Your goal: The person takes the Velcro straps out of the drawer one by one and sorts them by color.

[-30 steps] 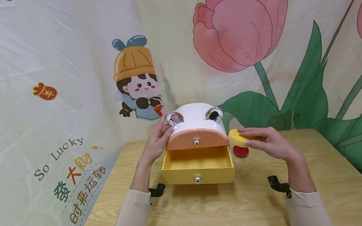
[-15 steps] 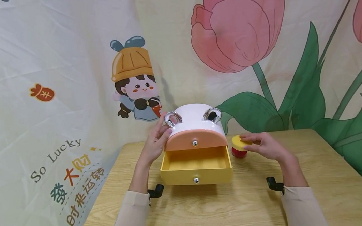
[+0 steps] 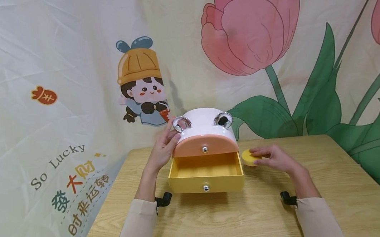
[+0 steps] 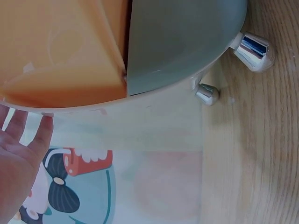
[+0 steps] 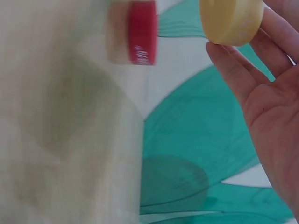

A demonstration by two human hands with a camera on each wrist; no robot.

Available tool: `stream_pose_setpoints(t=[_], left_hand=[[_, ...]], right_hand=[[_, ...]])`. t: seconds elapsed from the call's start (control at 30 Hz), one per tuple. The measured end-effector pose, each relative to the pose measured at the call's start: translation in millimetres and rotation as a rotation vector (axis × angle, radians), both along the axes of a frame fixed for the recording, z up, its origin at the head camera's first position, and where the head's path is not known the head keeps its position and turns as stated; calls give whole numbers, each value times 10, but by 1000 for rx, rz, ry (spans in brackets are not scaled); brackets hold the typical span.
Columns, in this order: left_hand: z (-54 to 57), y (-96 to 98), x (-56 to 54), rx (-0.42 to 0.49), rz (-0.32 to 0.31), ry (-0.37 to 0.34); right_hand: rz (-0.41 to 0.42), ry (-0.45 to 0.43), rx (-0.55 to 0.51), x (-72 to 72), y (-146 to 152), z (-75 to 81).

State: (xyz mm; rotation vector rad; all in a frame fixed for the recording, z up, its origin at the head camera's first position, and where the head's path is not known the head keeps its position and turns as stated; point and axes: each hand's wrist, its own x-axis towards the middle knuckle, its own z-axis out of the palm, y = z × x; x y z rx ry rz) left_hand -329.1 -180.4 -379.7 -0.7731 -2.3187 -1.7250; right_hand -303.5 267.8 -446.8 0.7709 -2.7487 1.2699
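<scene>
A white drawer box shaped like an animal head (image 3: 203, 122) stands on the table, with silver-rimmed eyes and an orange upper drawer (image 3: 222, 145). Its yellow lower drawer (image 3: 224, 184) is pulled out, its inside bare. My left hand (image 3: 162, 148) rests against the box's left side with fairly straight fingers; in the left wrist view its fingertips touch the shell's edge. My right hand (image 3: 274, 157) pinches a thick, round yellow disc (image 5: 233, 21) between thumb and fingers, right of the box. A red disc with white lettering (image 5: 144, 32) lies on the table, hidden behind the yellow one in the head view.
The wooden table (image 3: 247, 223) carries the box near its back edge. A printed cloth (image 3: 186, 54) with tulips and a cartoon child hangs behind. Chrome drawer knobs (image 4: 254, 51) stick out from the front. Black wrist mounts (image 3: 289, 198) sit under both forearms.
My right hand has lowered the yellow disc, so it now covers the red one in the head view. The left hand stays on the box's side.
</scene>
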Motion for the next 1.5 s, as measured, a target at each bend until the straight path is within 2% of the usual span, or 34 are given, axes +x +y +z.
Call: stream_pose_setpoints(t=[0.2, 0.37, 0.5, 0.73, 1.07, 1.27, 1.5], left_hand=[[-2, 22, -12, -2, 4, -20], [7, 24, -7, -6, 8, -26], [6, 3, -1, -12, 23, -31], [33, -17, 2, -17, 39, -30], [-5, 22, 3, -6, 5, -27], [5, 23, -6, -6, 10, -22], [2, 4, -4, -12, 15, -39]], right_hand=[[-2, 61, -9, 27, -8, -135], [-32, 63, -7, 50, -1, -198], [-79, 63, -20, 74, -4, -232], [-181, 165, -55, 163, -19, -246], [-253, 237, -40, 303, 55, -312], [-249, 268, -39, 336, 78, -354], [-220, 230, -41, 321, 11, -416]])
